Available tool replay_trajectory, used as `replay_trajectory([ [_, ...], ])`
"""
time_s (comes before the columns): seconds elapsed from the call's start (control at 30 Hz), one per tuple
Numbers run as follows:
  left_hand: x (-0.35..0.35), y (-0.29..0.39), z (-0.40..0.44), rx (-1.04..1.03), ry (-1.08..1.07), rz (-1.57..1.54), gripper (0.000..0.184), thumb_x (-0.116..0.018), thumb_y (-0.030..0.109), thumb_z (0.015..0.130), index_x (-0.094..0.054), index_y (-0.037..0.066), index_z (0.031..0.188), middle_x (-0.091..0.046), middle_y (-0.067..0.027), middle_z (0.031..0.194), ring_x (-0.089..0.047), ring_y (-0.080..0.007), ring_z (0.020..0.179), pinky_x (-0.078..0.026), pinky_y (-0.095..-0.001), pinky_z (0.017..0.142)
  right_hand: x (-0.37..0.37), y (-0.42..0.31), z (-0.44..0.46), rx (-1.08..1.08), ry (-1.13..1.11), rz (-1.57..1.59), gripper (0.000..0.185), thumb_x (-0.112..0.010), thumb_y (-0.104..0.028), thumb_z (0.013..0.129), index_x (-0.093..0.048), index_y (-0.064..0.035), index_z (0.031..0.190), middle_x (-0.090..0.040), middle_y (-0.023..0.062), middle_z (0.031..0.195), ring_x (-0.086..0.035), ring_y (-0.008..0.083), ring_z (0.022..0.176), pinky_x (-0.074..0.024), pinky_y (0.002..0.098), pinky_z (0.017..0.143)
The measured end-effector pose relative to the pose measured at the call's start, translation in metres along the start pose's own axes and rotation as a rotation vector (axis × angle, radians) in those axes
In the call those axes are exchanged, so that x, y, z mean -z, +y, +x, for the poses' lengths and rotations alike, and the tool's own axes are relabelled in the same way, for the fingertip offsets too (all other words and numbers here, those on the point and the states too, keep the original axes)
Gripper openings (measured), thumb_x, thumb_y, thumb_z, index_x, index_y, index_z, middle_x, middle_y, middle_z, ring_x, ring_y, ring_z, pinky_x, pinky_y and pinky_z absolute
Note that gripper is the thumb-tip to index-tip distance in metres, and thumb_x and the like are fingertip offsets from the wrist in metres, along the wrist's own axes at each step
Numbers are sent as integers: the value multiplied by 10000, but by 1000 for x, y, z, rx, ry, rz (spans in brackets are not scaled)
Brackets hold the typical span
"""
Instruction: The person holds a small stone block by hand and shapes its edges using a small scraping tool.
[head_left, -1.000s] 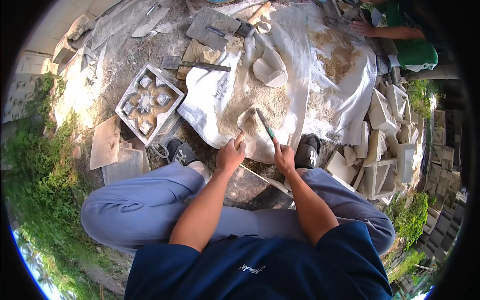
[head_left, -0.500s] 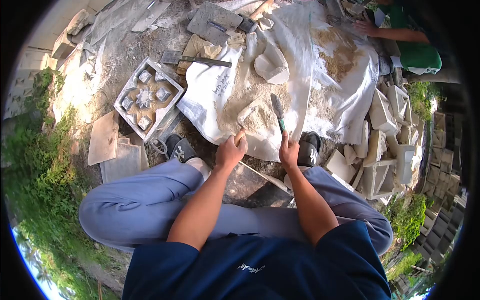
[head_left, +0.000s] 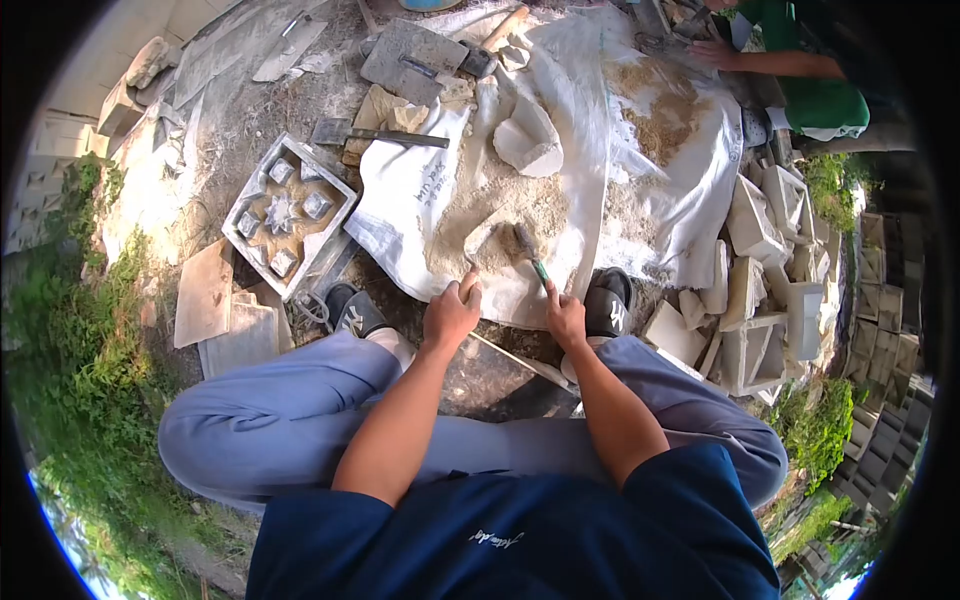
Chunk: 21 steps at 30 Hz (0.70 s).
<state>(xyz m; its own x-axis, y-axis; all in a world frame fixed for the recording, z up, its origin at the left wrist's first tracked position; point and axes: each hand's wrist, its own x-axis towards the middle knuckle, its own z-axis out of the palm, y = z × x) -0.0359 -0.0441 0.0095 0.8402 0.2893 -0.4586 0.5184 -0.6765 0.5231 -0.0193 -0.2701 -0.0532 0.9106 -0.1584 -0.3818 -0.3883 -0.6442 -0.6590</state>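
Observation:
My left hand [head_left: 452,318] is closed around the wooden handle [head_left: 469,281] of a tool. Its working end merges with the pale sandy powder [head_left: 560,205], so its shape is unclear. In my right hand [head_left: 567,320] is a small narrow-bladed trowel [head_left: 540,270] with a green handle. The dark blade points up and left into the powder, close to the left tool's end. Under the heap lies a white sack sheet [head_left: 400,190] with handwriting on it. A broken pale block [head_left: 529,138] rests on the sheet beyond both hands.
Left stands a square mold [head_left: 291,215] with star and block shapes, near flat slabs [head_left: 206,285]. A float [head_left: 413,62] and a long flat bar [head_left: 400,137] lie ahead. Pale cast blocks [head_left: 755,225] are piled right. Another person's hand [head_left: 712,54] is at upper right.
The green-handled trowel has swung left and down, its blade going from raised over the sheet to down in the powder by the left tool. The left hand stays nearly in place.

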Motion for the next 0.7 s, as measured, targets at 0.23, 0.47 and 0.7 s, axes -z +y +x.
replay_trajectory([
  [0.23,-4,-4,1,21,-11,-31,474,-551,471,907,-636,4,906,-668,-289,845,-642,-485,835,-515,-518,749,7,-10,3,-1,11,182,734,-505,-586,943,-573,74,629,-511,162,533,-531,230,529,-419,430,571],
  [0.47,-1,-1,-1,23,-6,14,469,-550,455,902,-640,-5,921,-673,-288,852,-657,-464,843,-529,-509,754,8,-15,0,-121,-58,46,732,-518,-572,937,-553,94,636,-484,216,533,-475,298,507,-395,473,568],
  [0.7,-4,-5,2,-9,12,4,480,-548,460,902,-642,-11,905,-672,-288,824,-663,-457,822,-535,-502,743,-1,7,-4,-74,13,-64,694,-473,-526,973,-559,107,703,-471,247,541,-507,376,525,-403,503,596],
])
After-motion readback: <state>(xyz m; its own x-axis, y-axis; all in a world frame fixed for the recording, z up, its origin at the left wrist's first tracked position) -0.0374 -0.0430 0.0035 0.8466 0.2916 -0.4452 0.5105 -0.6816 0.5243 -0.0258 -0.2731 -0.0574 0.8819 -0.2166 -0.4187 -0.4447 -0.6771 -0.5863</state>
